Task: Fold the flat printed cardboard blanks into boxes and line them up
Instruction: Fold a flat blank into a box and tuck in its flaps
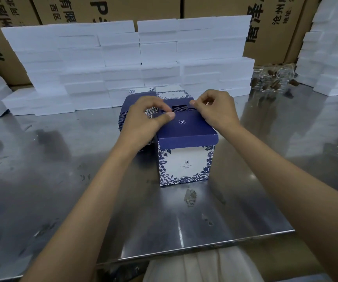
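Steel table point(62, 159) — bears one folded box point(186, 157) at centre, stack of flat blanks point(132, 112) just behind-left. Left hand point(143, 117) and right hand point(217, 110) — fingers curled, pinching the navy top flaps (tabs part-hidden). Risk, judged: uneven pressing could crease a tab or skew the lid.

Both hands, left point(146, 115) and right point(215, 108), pinch the navy top of a standing box point(186, 157) on the steel table point(62, 180).

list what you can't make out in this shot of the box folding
- Head view: top seam of the box, covered by the left hand and right hand.
- Stack of blanks: count hidden behind the hands and box.
- Small print on the box front: too small.
- Glass items: blurred.
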